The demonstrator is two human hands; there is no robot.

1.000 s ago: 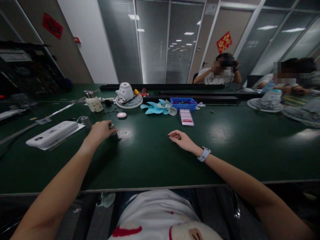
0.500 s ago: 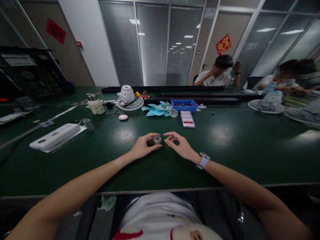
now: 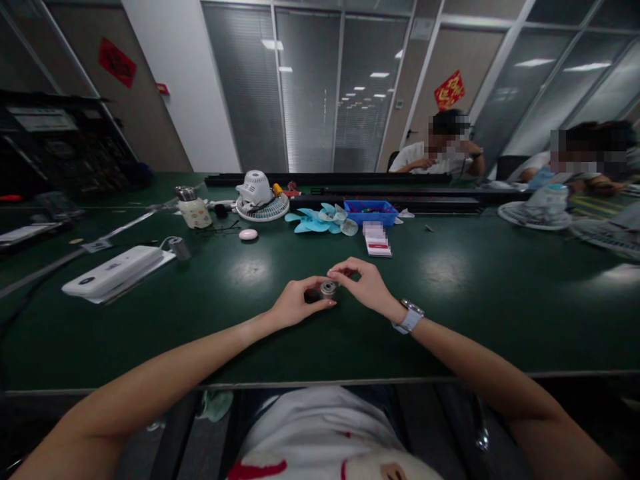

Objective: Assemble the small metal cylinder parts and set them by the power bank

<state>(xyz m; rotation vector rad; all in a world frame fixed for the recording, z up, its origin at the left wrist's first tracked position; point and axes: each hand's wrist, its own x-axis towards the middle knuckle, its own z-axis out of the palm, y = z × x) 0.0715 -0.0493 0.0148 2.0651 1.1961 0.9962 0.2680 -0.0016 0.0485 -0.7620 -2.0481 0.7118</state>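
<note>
A small round metal part (image 3: 328, 289) with a dark centre stands near the middle of the green table (image 3: 240, 360). My left hand (image 3: 299, 302) is wrapped round it from the left, thumb in front and fingers behind. My right hand (image 3: 364, 285) is at its upper right, with thumb and index finger pinched together just above the part's edge. Whatever is between those fingertips is too small to make out. A watch sits on my right wrist.
Beyond my hands lie light-blue fan blades (image 3: 320, 219), a blue tray (image 3: 371, 212), a stack of cards (image 3: 377, 240) and a pink oval object (image 3: 248, 235). A white fan part (image 3: 256, 190), a bottle (image 3: 193, 208) and a white device (image 3: 117, 270) are leftward. Two people sit across at right.
My left hand and the metal part have shifted right and slightly nearer to me. The fingers of my right hand have closed into a pinch over the part. The person opposite has lowered a raised hand.
</note>
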